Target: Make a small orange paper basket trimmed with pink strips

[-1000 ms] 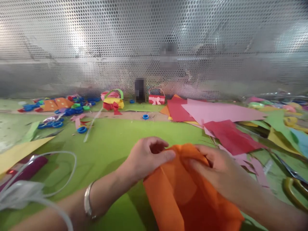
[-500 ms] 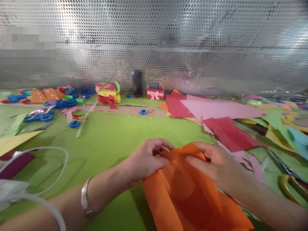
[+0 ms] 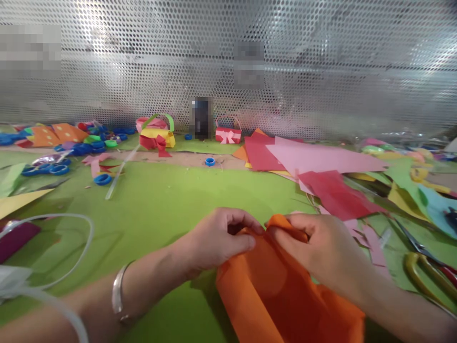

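Note:
A folded sheet of orange paper (image 3: pixel 246 295), bent up into an open box-like shape, sits at the bottom centre. My left hand (image 3: pixel 221 238), with a silver bangle on its wrist, pinches the far left edge between thumb and fingers. Close beside it my right hand (image 3: pixel 314 243) grips a curled-over flap at the far right corner. Both sets of fingertips nearly meet at the top of the paper. Its near end runs out of view at the bottom.
Scissors (image 3: pixel 424 257) with yellow handles lie right, near pink and red paper sheets (image 3: pixel 328 157). Small paper bags (image 3: pixel 228 135) stand at the back before a perforated metal wall (image 3: pixel 143 57). A white cable (image 3: pixel 89 233) loops at left; blue scissors (image 3: pixel 59 169) lie beyond.
The flap under my right hand has curled over further and its fingers have closed in. The paper's sides stand closer together. The whole view has shifted slightly.

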The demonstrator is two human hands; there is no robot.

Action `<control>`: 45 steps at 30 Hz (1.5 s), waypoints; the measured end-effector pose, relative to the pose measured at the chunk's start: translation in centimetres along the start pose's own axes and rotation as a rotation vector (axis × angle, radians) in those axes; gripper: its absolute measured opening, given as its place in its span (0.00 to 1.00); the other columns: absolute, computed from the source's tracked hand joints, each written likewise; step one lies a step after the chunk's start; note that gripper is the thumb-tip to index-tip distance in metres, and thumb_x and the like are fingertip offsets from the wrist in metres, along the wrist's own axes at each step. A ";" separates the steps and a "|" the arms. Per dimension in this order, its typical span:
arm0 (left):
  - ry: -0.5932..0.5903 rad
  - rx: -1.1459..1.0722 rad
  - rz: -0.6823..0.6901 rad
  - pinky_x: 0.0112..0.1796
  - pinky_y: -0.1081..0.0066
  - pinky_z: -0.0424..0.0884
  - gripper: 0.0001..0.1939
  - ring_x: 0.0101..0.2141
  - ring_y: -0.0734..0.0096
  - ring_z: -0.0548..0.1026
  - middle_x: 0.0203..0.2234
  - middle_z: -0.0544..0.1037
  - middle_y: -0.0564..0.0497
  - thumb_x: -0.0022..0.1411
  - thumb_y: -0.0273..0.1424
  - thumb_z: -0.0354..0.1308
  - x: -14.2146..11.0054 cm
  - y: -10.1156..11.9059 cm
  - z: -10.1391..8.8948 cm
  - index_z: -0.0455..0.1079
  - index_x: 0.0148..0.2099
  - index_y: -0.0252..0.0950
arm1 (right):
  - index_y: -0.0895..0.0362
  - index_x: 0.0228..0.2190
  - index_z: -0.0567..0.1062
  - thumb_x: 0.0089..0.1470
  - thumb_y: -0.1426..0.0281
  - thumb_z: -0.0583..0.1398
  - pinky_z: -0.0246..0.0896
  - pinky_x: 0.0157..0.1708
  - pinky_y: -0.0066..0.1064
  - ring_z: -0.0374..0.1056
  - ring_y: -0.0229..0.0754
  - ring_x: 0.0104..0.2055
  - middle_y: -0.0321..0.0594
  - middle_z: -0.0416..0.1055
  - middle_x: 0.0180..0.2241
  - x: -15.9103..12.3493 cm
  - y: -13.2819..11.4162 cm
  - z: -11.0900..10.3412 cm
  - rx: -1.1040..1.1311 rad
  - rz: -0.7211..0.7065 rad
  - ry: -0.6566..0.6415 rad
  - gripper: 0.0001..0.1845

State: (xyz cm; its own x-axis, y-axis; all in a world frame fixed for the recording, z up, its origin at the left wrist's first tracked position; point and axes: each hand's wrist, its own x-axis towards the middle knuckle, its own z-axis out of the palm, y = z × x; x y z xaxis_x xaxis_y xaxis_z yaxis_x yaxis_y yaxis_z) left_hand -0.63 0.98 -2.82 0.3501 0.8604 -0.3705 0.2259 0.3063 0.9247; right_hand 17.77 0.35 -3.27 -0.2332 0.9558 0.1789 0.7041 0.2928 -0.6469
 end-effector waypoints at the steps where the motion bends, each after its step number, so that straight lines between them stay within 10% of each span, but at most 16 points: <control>1: -0.001 0.026 0.000 0.26 0.76 0.57 0.08 0.23 0.78 0.64 0.22 0.70 0.57 0.49 0.25 0.57 0.0 0.1 0.0 0.74 0.35 0.34 | 0.54 0.12 0.58 0.51 0.65 0.54 0.39 0.15 0.28 0.47 0.32 0.16 0.29 0.50 0.12 -0.1 0.0 0.2 -0.029 -0.032 0.013 0.20; 8: 0.023 -0.033 0.060 0.33 0.73 0.65 0.02 0.30 0.74 0.70 0.27 0.74 0.53 0.53 0.24 0.58 0.0 0.5 0.5 0.70 0.32 0.33 | 0.54 0.23 0.70 0.60 0.62 0.50 0.56 0.23 0.28 0.64 0.38 0.23 0.35 0.69 0.21 -0.3 -0.8 -0.6 0.030 -0.103 -0.212 0.18; 17: 0.061 -0.053 0.055 0.32 0.75 0.67 0.06 0.29 0.75 0.73 0.26 0.77 0.52 0.51 0.20 0.57 -0.4 0.5 0.6 0.71 0.28 0.34 | 0.54 0.29 0.79 0.56 0.61 0.54 0.68 0.41 0.35 0.73 0.44 0.38 0.41 0.77 0.31 0.4 -0.6 -1.2 1.131 0.483 -0.555 0.15; 24: 0.078 -0.102 0.014 0.29 0.75 0.69 0.04 0.25 0.74 0.74 0.24 0.79 0.51 0.52 0.22 0.59 -0.5 0.7 0.7 0.74 0.29 0.34 | 0.56 0.34 0.78 0.50 0.62 0.63 0.67 0.39 0.32 0.71 0.41 0.36 0.41 0.76 0.33 0.2 -0.8 -0.4 0.881 0.501 -0.444 0.11; 33: 0.026 -0.192 0.023 0.29 0.72 0.68 0.11 0.28 0.70 0.74 0.25 0.78 0.50 0.54 0.37 0.59 -0.8 0.8 -0.1 0.74 0.34 0.33 | 0.54 0.22 0.67 0.58 0.59 0.52 0.49 0.22 0.29 0.57 0.37 0.24 0.32 0.62 0.21 0.4 0.2 0.2 0.199 0.167 -0.319 0.18; 45: 0.148 -0.070 0.043 0.30 0.73 0.65 0.09 0.28 0.72 0.73 0.26 0.76 0.53 0.57 0.31 0.59 -0.5 0.7 0.2 0.72 0.40 0.34 | 0.55 0.22 0.68 0.53 0.62 0.57 0.51 0.25 0.28 0.57 0.36 0.26 0.32 0.62 0.22 1.1 0.0 0.1 0.374 0.111 -0.364 0.13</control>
State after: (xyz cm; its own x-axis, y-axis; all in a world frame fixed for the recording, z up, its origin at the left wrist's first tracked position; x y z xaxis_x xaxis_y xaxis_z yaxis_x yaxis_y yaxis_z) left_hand -0.51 0.71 -2.03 0.2187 0.9223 -0.3186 0.1484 0.2912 0.9451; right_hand 17.45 1.37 -3.10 -0.4356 0.8905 -0.1316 0.4660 0.0980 -0.8793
